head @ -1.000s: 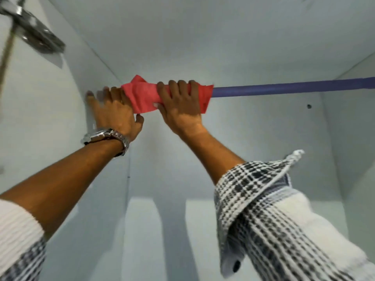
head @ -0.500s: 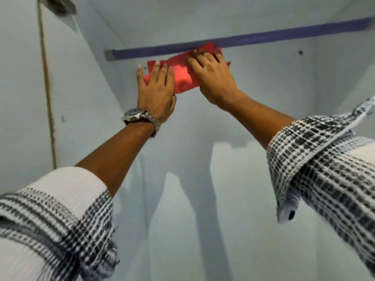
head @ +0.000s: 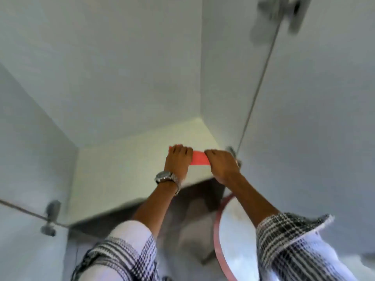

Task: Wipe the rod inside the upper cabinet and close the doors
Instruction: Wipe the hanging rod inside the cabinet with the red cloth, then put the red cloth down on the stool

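Observation:
Both hands hold a red cloth (head: 199, 158) stretched between them over the cabinet's white floor (head: 125, 171). My left hand (head: 178, 159), with a wristwatch, grips the cloth's left end. My right hand (head: 222, 165) grips its right end, close to the right door's lower hinge (head: 232, 152). The purple rod is out of view. The right cabinet door (head: 314, 118) stands open, and so does the left door (head: 24, 246).
A blurred metal hinge (head: 278, 15) sits at the top right, another hinge (head: 50, 218) at the lower left. A round mirror with a red rim (head: 233, 240) hangs below the cabinet on the right.
The view has swung down from the rod to the cabinet floor. Both hands have come off the rod and dropped low with the red cloth between them.

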Motion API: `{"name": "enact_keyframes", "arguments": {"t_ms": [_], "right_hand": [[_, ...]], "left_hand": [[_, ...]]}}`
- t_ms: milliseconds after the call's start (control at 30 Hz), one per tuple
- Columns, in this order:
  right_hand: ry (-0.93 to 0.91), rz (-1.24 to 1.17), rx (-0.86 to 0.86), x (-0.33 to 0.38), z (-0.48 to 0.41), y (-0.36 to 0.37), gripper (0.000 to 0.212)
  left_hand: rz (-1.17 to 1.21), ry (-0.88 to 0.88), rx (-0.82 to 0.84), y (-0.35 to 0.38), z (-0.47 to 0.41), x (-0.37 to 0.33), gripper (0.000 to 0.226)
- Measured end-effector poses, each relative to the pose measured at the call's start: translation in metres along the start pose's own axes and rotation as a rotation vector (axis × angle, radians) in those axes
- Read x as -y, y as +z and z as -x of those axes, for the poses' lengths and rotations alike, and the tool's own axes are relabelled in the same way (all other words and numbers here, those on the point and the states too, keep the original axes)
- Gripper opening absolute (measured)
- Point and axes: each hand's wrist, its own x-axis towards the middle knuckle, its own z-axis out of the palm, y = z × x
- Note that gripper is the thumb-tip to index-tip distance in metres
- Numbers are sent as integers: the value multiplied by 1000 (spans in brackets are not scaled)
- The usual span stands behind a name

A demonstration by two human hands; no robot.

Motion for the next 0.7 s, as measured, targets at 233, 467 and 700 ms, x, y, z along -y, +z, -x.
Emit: {"name": "enact_keyframes", "arguments": {"t_ms": [233,467,700], "right_hand": [[263,-105,428,-83,203,237,43],[476,-34,264,-144,270,364,63],[481,-32,805,-150,319,415,83]], "left_hand": [[163,340,399,226,142,-142,31],[357,321,290,378,180,-231,32],[164,327,840,427,234,-242,66]]}}
